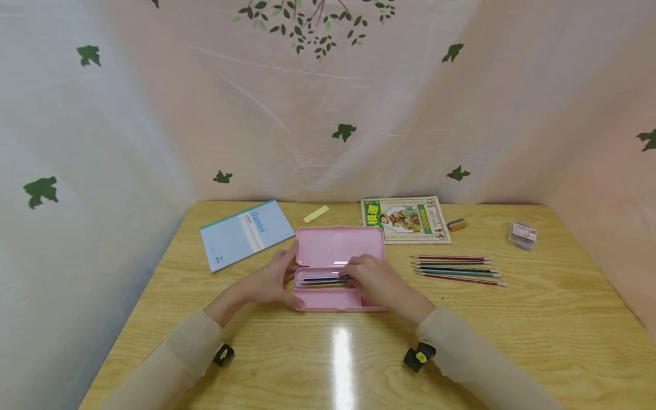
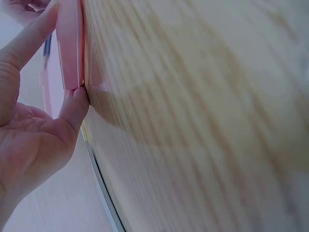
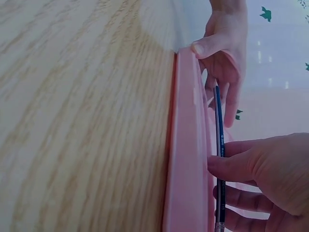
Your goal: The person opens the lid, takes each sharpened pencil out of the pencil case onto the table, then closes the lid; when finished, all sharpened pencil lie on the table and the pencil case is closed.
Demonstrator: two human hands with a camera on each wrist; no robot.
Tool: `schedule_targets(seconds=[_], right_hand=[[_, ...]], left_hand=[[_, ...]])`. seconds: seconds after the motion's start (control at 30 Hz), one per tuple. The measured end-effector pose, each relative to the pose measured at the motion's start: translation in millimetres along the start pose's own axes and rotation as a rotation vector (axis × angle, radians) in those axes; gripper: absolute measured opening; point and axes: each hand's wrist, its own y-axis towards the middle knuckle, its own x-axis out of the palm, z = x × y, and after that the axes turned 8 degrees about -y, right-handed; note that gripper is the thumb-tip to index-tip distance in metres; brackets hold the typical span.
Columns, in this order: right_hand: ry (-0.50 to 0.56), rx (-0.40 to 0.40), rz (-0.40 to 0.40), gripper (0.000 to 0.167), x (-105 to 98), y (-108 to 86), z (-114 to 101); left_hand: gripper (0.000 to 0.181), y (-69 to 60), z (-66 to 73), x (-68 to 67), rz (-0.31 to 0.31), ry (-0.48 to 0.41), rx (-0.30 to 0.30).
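Observation:
A pink pencil case (image 1: 339, 246) lies open on the table, its lid folded back. My left hand (image 1: 270, 280) holds the case's left end, thumb at the front corner and fingers along the far side. Over the right part of the case, my right hand (image 1: 376, 282) pinches dark pencils (image 1: 322, 281) lying lengthwise at the case's back compartment. In the right wrist view, a dark blue pencil (image 3: 220, 133) runs between thumb and fingers above the case's wall (image 3: 186, 159). My right hand hides the pencils' right ends, so their exact number is unclear.
Several pencils (image 1: 456, 269) lie in a row to the right. A blue notebook (image 1: 248, 232) lies at the back left, near a yellow strip (image 1: 316, 214). Behind the case are an illustrated booklet (image 1: 407, 221), an eraser (image 1: 456, 225) and a small clear box (image 1: 522, 235).

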Motion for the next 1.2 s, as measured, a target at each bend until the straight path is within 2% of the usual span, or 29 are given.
schedule_targets(seconds=[0.33,0.5,0.83,0.97,1.1,1.2], right_hand=[[-0.004,0.024,0.031,0.023,-17.7,-7.8,4.5],[-0.006,0.055,0.036,0.021,-28.7,-14.6,10.8],[-0.025,0.054,0.133,0.021,-43.3,-48.7,43.1],[-0.054,0.071,0.178,0.022,-49.5,-66.9,55.7],[-0.056,0.099,0.182,0.023,-57.8,-83.9,63.9],[-0.050,0.115,0.178,0.022,-62.7,-92.1,70.9]], left_hand=[[0.141,-2.3,2.3,-1.4,0.006,0.036,-0.036],[0.140,-4.5,2.2,-3.8,0.009,0.041,-0.033],[0.139,0.8,1.9,-0.2,0.006,0.049,-0.033],[0.138,5.4,-0.6,3.0,0.000,0.021,-0.007],[0.140,6.8,-2.7,4.4,-0.020,-0.001,0.002],[0.141,5.0,-2.5,1.8,-0.010,-0.007,0.004]])
